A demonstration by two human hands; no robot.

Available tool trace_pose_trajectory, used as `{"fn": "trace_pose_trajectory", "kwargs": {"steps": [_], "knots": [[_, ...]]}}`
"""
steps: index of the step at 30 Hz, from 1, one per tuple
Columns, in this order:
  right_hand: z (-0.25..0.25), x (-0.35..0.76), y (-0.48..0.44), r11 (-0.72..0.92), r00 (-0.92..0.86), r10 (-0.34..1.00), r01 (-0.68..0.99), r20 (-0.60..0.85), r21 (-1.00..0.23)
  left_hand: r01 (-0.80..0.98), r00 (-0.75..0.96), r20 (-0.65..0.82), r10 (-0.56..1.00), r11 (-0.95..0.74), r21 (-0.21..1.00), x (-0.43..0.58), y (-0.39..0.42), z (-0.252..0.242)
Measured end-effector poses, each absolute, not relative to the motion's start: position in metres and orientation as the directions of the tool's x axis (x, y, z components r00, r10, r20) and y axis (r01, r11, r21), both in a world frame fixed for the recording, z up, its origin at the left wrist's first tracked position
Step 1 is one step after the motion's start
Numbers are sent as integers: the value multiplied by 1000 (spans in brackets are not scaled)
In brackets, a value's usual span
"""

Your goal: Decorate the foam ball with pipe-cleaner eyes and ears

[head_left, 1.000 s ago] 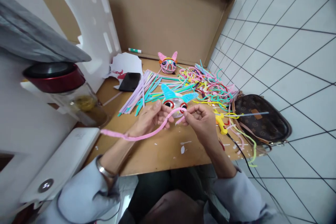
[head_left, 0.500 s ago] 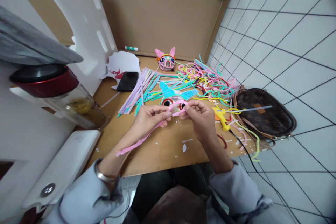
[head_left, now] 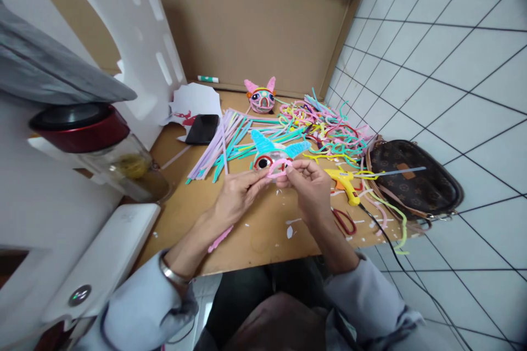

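Observation:
A pink pipe cleaner (head_left: 280, 166) is bent into a small loop between my two hands. My left hand (head_left: 242, 189) pinches one side of the loop, and the loose tail hangs below the wrist. The fingers of my right hand (head_left: 307, 181) close on the other side. Just behind the loop stands a craft figure (head_left: 267, 149) with blue pipe-cleaner ears and red-rimmed eyes, partly covered by my fingers. Farther back sits a similar figure with pink ears (head_left: 262, 100). Beside my right wrist lie red-handled scissors (head_left: 345, 222), their blades hidden.
A yellow glue gun (head_left: 348, 186) with a black cord lies right of my right hand, near a brown handbag (head_left: 415, 173). Straight pipe cleaners (head_left: 214, 145) and a tangled heap (head_left: 329, 126) lie behind. A phone (head_left: 202, 129) and a glass jar (head_left: 132, 167) are at left.
The pink loop has become smaller and rounder. My left hand has turned more knuckles-up, and the tail has swung beneath the wrist. More of the scissors' handles shows.

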State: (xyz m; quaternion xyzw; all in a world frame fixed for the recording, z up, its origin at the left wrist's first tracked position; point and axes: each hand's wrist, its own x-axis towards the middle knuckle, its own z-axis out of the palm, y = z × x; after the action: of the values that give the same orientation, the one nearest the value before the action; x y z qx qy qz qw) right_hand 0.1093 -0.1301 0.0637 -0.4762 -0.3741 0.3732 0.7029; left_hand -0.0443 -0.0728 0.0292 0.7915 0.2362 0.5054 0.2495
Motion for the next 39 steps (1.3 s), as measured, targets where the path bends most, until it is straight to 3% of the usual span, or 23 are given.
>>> {"fn": "trace_pose_trajectory", "kwargs": {"steps": [5, 8, 12, 14, 17, 21, 25, 39], "knots": [[63, 108, -129, 228, 429, 893, -180, 132, -957, 140, 391, 477, 788, -563, 815, -45, -78, 38], [65, 114, -129, 154, 333, 938, -144, 98, -978, 178, 407, 343, 847, -442, 879, -50, -76, 46], [72, 127, -127, 213, 293, 926, 108, 236, -971, 179, 373, 260, 891, -345, 922, -57, -67, 51], [77, 134, -125, 311, 254, 881, 323, 399, -894, 176, 366, 212, 906, -291, 940, -59, -61, 50], [84, 142, -118, 446, 39, 806, 617, 590, -649, 149, 378, 143, 915, -212, 966, -60, -54, 46], [85, 146, -107, 449, -171, 790, 816, 589, -365, 130, 402, 76, 912, -139, 982, -61, -49, 41], [83, 145, -97, 418, -254, 824, 876, 506, -241, 136, 466, 35, 884, -110, 985, -61, -45, 36], [76, 145, -78, 411, -287, 845, 888, 451, -206, 108, 454, 26, 891, -83, 991, -58, -40, 32]]}}
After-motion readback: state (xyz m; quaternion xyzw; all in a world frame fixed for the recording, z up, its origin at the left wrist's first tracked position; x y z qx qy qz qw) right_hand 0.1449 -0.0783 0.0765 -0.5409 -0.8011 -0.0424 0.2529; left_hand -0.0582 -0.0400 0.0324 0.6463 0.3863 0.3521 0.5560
